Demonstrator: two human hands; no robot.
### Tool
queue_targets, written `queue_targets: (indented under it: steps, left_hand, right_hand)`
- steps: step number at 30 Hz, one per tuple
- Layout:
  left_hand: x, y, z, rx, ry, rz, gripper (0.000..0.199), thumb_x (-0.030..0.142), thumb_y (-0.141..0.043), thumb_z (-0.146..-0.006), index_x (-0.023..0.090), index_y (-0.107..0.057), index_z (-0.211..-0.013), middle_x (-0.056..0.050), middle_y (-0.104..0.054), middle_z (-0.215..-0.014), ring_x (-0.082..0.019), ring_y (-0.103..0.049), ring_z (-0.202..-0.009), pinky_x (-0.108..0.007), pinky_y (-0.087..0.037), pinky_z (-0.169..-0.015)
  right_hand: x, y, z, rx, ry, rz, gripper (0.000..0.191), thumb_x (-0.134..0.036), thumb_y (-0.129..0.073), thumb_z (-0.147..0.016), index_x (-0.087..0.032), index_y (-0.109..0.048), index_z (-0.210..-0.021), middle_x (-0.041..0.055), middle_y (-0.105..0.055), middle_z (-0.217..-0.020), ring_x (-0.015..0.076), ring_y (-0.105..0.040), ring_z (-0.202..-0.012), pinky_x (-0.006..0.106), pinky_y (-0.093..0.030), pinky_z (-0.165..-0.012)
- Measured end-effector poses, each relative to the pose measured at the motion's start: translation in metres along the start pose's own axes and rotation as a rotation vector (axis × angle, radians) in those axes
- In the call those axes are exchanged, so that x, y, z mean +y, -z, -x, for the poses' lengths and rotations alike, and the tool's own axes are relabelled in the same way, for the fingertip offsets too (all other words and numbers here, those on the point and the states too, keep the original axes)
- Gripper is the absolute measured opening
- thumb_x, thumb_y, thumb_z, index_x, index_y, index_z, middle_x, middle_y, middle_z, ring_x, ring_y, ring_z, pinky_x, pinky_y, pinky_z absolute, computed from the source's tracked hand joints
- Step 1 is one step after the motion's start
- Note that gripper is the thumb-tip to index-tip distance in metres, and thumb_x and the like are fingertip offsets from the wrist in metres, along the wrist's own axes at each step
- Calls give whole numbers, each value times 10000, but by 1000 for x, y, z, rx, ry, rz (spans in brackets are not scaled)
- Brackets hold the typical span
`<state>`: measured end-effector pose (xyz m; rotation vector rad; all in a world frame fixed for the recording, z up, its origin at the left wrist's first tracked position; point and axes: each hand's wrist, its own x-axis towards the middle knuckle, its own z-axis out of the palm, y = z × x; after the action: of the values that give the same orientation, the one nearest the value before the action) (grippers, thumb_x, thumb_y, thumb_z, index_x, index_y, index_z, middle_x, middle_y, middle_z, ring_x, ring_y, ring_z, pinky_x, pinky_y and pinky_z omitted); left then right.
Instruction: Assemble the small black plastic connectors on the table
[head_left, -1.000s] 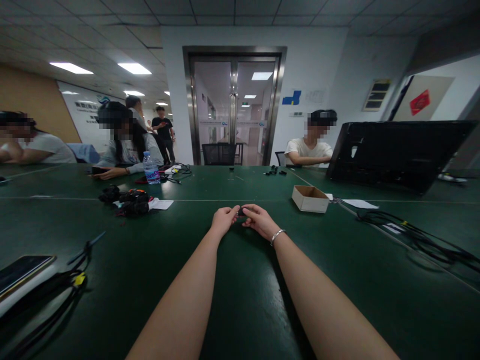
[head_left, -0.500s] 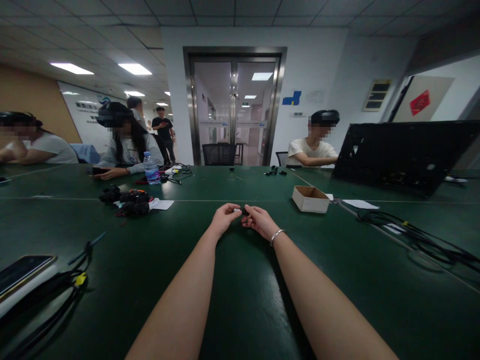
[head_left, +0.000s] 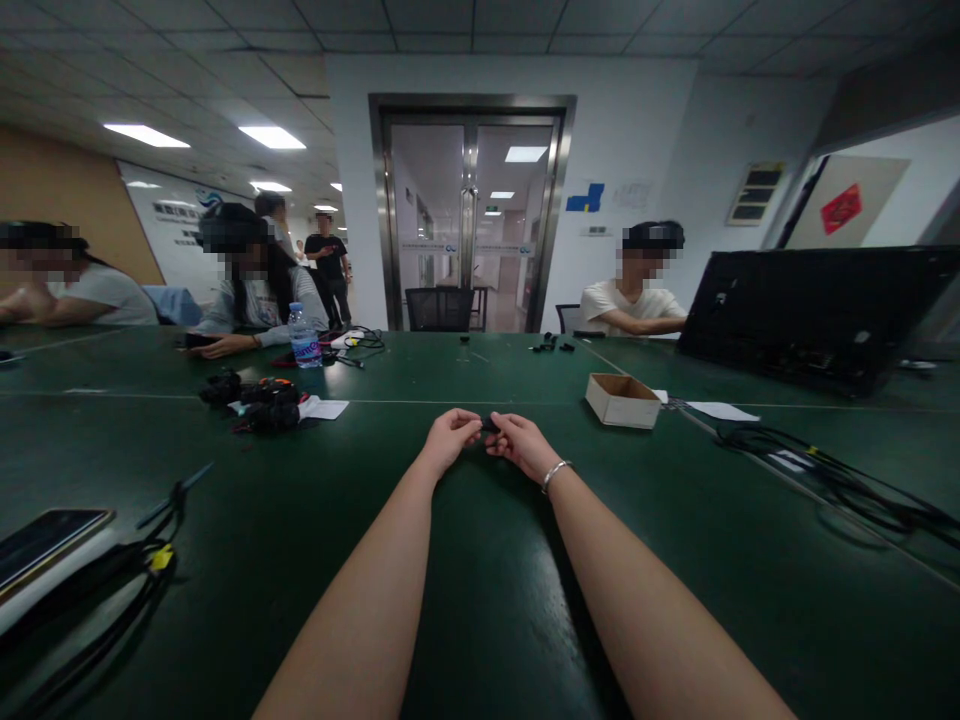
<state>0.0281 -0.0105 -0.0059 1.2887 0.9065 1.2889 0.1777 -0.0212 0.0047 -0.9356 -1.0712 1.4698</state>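
Above the green table [head_left: 315,560], both hands meet near the middle of the view. My right hand [head_left: 517,443] pinches a small black piece [head_left: 490,424] between thumb and fingers. On the other side of that piece, my left hand [head_left: 452,437] is closed, its fingertips pressed together at the piece's left end. Whatever else sits between the left fingertips is too small and hidden to name. A silver bracelet circles the right wrist.
An open box [head_left: 622,402] stands right of the hands. Black gear [head_left: 262,400] and a bottle [head_left: 304,338] lie left; cables [head_left: 832,475] and a screen [head_left: 817,318] are right. Small black pieces [head_left: 551,343] lie farther back. A phone [head_left: 49,545] is at left. People sit across.
The light-coloured bit seen earlier between the fingertips no longer shows, and the left fingertips now sit against the black piece. Otherwise the hands have barely moved.
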Motion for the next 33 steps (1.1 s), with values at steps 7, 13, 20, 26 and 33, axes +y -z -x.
queue_targets:
  steps: [7, 13, 20, 26, 33]
  left_hand:
    - [-2, 3, 0, 6, -88, -107, 271, 255, -744, -650, 132, -635, -865, -66, -646, -834, -142, -600, -760, -267, -475, -701]
    - [0, 4, 1, -30, -57, -42, 351, 283, -750, -664, 123, -655, -961, -97, -665, -888, -160, -615, -812, -286, -486, -746]
    - [-2, 3, -1, -4, 9, 21, 304, 275, -741, -685, 104, -660, -923, -85, -672, -807, -128, -622, -728, -250, -482, -694]
    - [-6, 4, -6, 52, 51, -115, 258, 354, -676, -733, 102, -670, -789, -51, -646, -666, -93, -565, -578, -200, -417, -555]
    - [-4, 4, -6, 96, 84, -190, 350, 456, -647, -722, 106, -647, -718, -38, -616, -610, -91, -528, -518, -206, -379, -502]
  right_hand:
    - [-1, 0, 1, 5, -2, 8, 230, -295, -614, -898, -125, -531, -768, 17, -576, -531, 77, -495, -381, 232, -565, -519]
    - [-1, 0, 1, 7, -1, -19, 227, -294, -591, -913, -128, -522, -775, 12, -577, -527, 72, -476, -368, 256, -575, -527]
    - [0, 2, 1, -7, 1, -34, 238, -299, -663, -863, -129, -523, -772, 20, -586, -545, 75, -494, -379, 251, -577, -536]
    - [1, 2, 0, -24, 19, -22, 126, -199, -655, -856, -133, -548, -870, 5, -599, -593, 56, -481, -386, 239, -577, -540]
    - [3, 7, 0, -85, 69, -18, 248, -191, -725, -762, -173, -553, -940, -22, -607, -700, 34, -458, -399, 269, -585, -563]
